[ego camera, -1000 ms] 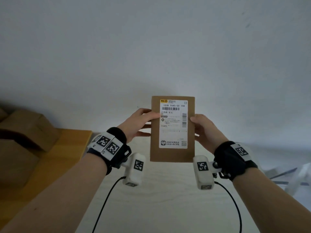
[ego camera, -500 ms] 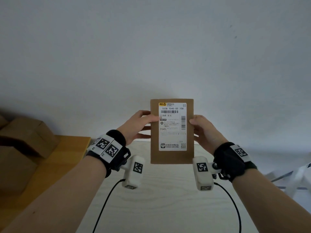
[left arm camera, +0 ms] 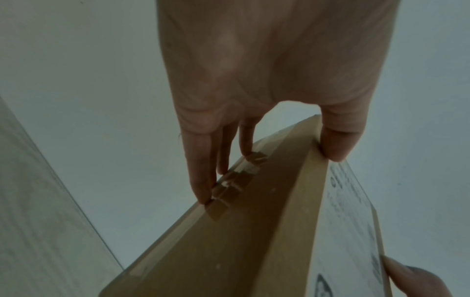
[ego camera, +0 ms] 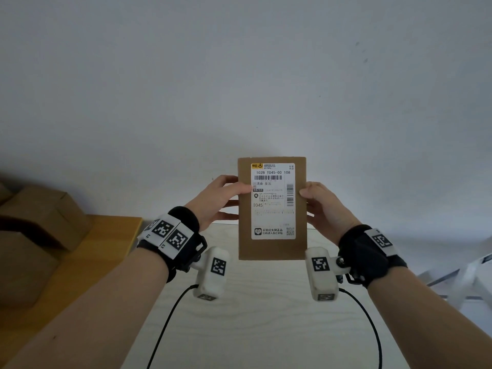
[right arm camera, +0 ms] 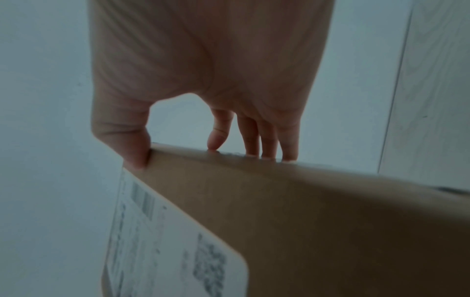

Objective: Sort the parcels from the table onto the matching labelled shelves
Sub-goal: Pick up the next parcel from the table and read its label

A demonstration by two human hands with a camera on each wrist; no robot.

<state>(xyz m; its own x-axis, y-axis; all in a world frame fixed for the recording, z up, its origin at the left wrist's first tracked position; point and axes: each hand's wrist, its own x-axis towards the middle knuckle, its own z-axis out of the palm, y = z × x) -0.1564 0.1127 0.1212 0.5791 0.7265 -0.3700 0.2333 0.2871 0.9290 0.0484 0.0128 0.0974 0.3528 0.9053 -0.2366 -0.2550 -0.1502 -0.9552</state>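
Note:
I hold a flat brown cardboard parcel (ego camera: 272,246) upright above the pale table (ego camera: 253,315), its white shipping label (ego camera: 273,201) facing me and reading T045. My left hand (ego camera: 226,197) grips its left edge, thumb on the label side and fingers behind. My right hand (ego camera: 316,202) grips the right edge the same way. In the left wrist view the left hand (left arm camera: 267,160) pinches the parcel (left arm camera: 254,231) across its thin side, fingertips on a taped seam. The right wrist view shows the right hand (right arm camera: 203,154) clamping the parcel (right arm camera: 318,221) from the other side. No shelves are in view.
Several brown cardboard boxes (ego camera: 34,235) sit on an orange-brown surface (ego camera: 101,249) at the left. A plain white wall (ego camera: 239,75) fills the view ahead. White frame parts (ego camera: 468,278) show at the right edge. Black cables (ego camera: 170,315) trail from the wrist cameras over the table.
The parcel has stayed upright between both hands and sits slightly lower in the view than a second ago. The grip of both hands is unchanged.

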